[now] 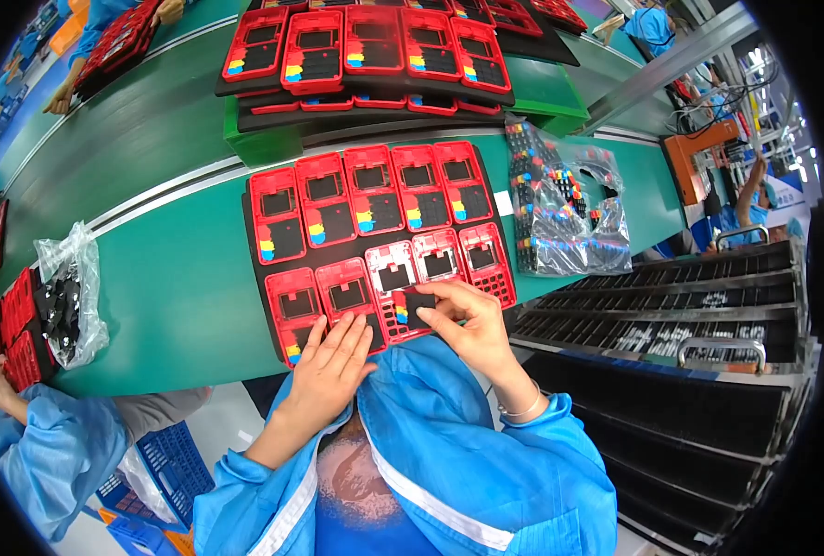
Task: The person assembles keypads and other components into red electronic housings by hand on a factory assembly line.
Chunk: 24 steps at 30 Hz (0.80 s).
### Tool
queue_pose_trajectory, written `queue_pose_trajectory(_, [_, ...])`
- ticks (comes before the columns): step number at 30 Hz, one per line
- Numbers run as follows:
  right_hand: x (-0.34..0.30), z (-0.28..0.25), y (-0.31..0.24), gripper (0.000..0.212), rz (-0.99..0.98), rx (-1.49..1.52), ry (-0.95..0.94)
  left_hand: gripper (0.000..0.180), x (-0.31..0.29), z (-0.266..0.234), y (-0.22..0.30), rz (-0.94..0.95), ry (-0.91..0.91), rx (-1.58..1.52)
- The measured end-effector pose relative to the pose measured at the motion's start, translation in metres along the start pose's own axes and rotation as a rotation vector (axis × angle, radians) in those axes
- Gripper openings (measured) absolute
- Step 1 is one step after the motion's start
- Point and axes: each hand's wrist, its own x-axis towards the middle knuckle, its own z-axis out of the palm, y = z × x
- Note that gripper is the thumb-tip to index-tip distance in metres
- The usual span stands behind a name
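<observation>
A black keypad (420,309) with blue, red and yellow keys at one side is pinched between the thumb and fingers of my right hand (475,329). It is tilted over the lower part of a red plastic housing (381,313), third in the near row. My left hand (330,369) lies with fingers stretched out over the lower part of the second red housing (345,274), hiding most of its keypad. At the row's left end, another housing (291,289) has a keypad in it. The rightmost housing (484,252) shows bare key holes.
A black tray (250,222) carries both rows of housings on the green table (180,278). Behind it, more filled trays rest on a green crate (264,144). A clear bag of keypads (574,213) lies right, another plastic bag (71,296) left. A co-worker's hand (4,389) is far left.
</observation>
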Motion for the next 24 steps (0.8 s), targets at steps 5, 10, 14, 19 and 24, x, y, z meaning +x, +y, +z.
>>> queue_pose_trajectory(5, [-0.005,0.001,-0.003,0.033,-0.108,-0.133,0.025,0.045,0.008,0.000,0.003,0.010,0.009,0.174])
queue_pose_trajectory(10, [-0.008,0.011,-0.003,0.033,-0.233,-0.348,0.051,0.047,0.012,0.003,0.008,-0.011,0.016,0.271])
queue_pose_trajectory(14, [-0.009,0.022,-0.010,0.033,-0.431,-0.831,0.184,0.046,0.015,0.004,0.012,-0.023,0.001,0.256])
queue_pose_trajectory(19, [-0.010,0.016,-0.011,0.040,-0.374,-0.780,0.181,0.054,0.012,0.008,0.015,-0.048,0.020,0.170])
queue_pose_trajectory(24, [0.014,-0.056,0.011,0.024,-0.440,-0.670,0.449,0.061,0.047,0.006,0.027,0.133,-0.031,0.107])
